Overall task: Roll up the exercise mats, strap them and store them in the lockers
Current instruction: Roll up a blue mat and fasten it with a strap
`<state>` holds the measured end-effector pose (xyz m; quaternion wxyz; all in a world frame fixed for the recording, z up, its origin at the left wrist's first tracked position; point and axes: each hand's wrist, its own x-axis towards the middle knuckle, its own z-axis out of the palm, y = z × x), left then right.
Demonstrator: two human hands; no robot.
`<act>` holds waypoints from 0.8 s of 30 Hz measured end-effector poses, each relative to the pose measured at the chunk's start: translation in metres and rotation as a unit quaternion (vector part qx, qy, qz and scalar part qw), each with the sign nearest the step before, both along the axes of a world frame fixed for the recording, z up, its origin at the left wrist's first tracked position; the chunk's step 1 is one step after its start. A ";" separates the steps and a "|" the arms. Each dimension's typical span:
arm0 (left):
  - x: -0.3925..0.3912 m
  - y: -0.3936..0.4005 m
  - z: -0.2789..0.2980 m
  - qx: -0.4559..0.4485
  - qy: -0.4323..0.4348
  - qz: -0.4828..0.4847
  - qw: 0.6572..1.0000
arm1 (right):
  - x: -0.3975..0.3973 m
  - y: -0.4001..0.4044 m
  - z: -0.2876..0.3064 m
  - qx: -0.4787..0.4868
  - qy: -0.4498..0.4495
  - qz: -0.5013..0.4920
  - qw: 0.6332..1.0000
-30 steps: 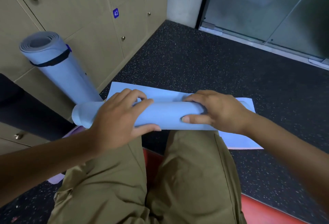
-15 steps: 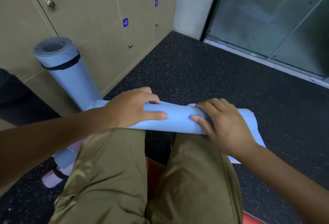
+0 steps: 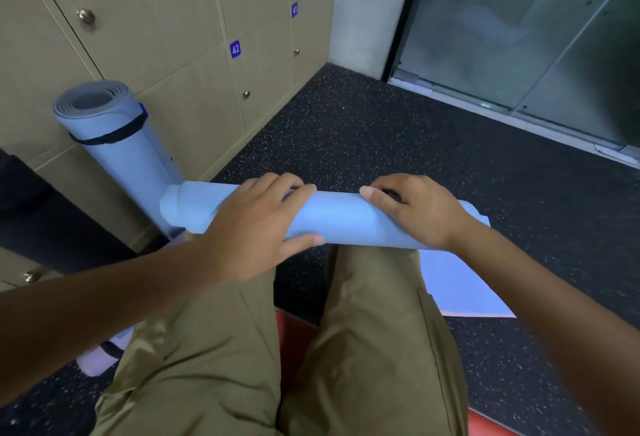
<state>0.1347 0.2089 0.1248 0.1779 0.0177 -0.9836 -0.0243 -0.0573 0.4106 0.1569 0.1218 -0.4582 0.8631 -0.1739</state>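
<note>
Both hands, left (image 3: 256, 224) and right (image 3: 415, 210), grip the rolled blue mat (image 3: 343, 219) across the knees; strapped mat (image 3: 114, 145) leans on lockers (image 3: 166, 30).

You can read two small blue number tags on the beige locker doors (image 3: 166, 13): "42" (image 3: 235, 49) and "41" (image 3: 294, 10).

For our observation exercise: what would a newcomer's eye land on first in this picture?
First, the light blue exercise mat rolled across the person's knees, with the left hand and right hand curled over it. Next, the strapped rolled mat leaning against the beige lockers at left, numbered 41 and 42.
</note>
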 end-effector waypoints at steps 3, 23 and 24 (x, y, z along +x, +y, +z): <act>-0.004 -0.001 -0.009 -0.059 -0.032 0.010 0.998 | -0.005 -0.008 0.000 0.032 0.022 0.007 0.999; -0.063 -0.026 0.013 0.078 -0.233 0.043 0.968 | -0.016 0.023 -0.037 0.012 0.295 -0.048 0.954; -0.066 -0.027 0.013 0.084 -0.239 0.045 0.966 | -0.018 0.019 -0.037 0.011 0.289 -0.059 0.955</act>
